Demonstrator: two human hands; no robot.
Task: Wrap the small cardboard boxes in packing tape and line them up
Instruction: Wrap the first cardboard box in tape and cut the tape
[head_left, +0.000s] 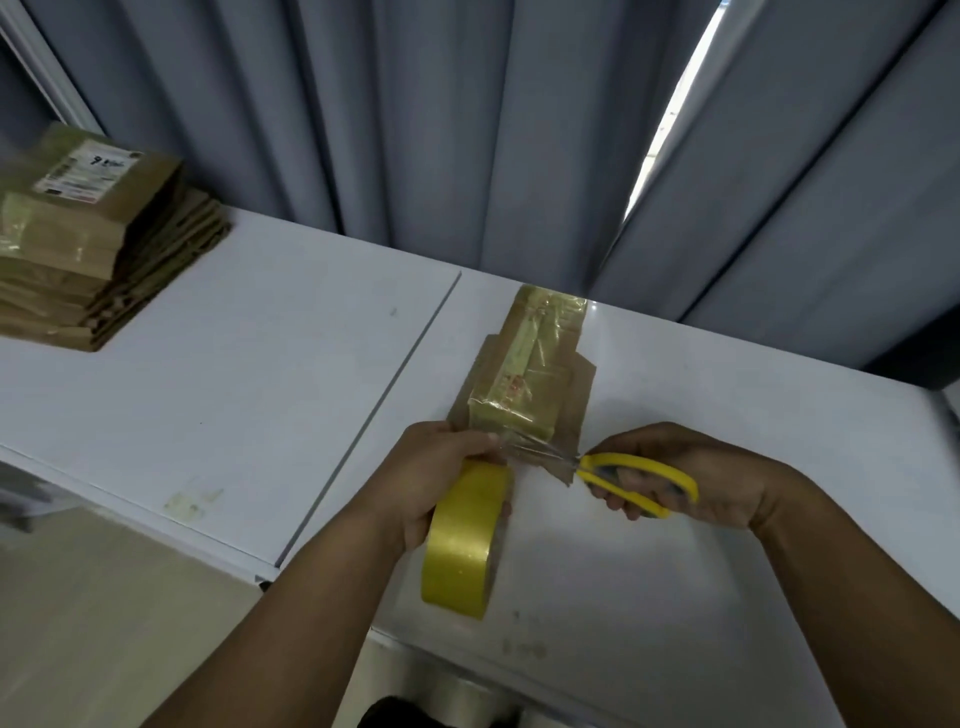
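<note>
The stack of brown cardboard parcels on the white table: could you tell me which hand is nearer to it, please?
Left. The left hand, holding the yellow tape roll, is right of the stack and closer to the camera; the right hand, holding yellow-handled scissors, is farther right.

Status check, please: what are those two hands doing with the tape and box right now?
Left hand grips yellow packing tape roll. Right hand holds yellow-handled scissors, blades at the strip from tape-wrapped brown cardboard box. Nothing blocking the cut.
</note>
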